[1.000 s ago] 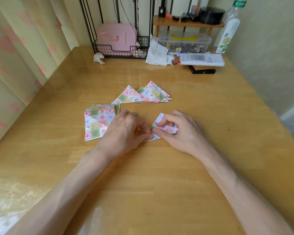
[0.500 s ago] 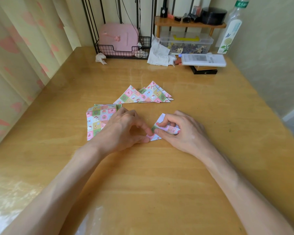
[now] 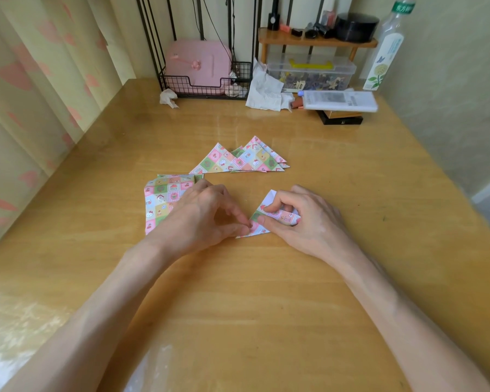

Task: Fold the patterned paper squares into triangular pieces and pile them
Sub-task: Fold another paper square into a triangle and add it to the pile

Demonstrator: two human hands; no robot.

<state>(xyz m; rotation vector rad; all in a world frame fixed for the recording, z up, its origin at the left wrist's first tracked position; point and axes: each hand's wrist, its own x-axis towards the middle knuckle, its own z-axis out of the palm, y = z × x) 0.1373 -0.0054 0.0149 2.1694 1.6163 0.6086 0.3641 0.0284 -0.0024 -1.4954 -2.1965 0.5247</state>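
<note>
Paper square lies between left hand and right hand; both pinch it.

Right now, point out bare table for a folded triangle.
Bare table lies right of the triangle pile, out to the wall-side edge, and behind it up to the wire basket. Crowded: the square stack, left hand and right hand on the half-folded paper.
</note>
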